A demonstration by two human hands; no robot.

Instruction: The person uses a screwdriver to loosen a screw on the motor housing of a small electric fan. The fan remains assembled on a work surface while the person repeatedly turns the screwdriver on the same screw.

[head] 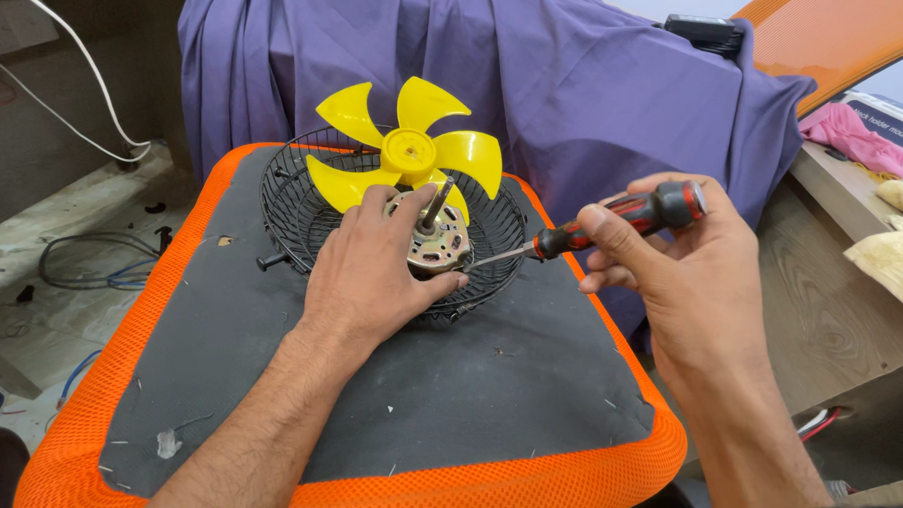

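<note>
From the head view, my left hand [371,271] was closed down over the fan motor [434,241], fingers wrapped round its metal body and steadying it inside the black wire fan guard [293,193]. The bare motor shaft [435,203] stood up tilted just beside my fingers. My right hand [691,262] gripped the red-and-black screwdriver [613,218] by the handle, its tip touching the motor's right edge. The yellow fan blade [410,147] lay loose at the back of the guard, behind the motor. All of it sat on a dark pad with an orange mesh border [443,484], with purple cloth [538,77] draped behind. I judged the tip could slip off the motor and jab my left fingers, since they sat so near it, and the guard could skid on the pad if I pushed sideways
</note>
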